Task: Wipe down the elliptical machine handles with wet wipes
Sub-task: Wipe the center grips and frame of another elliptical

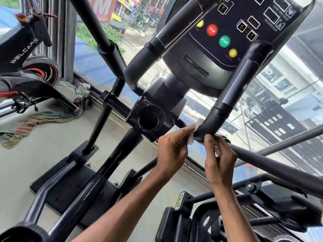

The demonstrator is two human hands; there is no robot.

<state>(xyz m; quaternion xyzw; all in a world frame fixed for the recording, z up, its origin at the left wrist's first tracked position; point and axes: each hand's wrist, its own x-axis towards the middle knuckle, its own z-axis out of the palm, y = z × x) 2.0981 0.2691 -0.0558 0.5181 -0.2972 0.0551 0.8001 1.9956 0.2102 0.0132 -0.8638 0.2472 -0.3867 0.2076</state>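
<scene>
The elliptical's right fixed handle [232, 89] runs down from the console [232, 28] and bends at its lower end. A white wet wipe [196, 129] is wrapped against that bend. My left hand [172, 149] pinches the wipe from the left side of the bend. My right hand [219, 163] sits under the bend, fingers curled, thumb touching the handle; whether it holds part of the wipe is hidden. The left fixed handle [157, 48] curves down on the console's other side. A long moving arm [272, 165] runs off to the right.
A black cup holder [150, 119] sits just left of my hands on the central column. An exercise bike [26, 55] stands at far left, with a rag [35, 123] on the floor. A large window [279, 102] lies behind the machine. Pedal linkages [227, 215] fill the lower right.
</scene>
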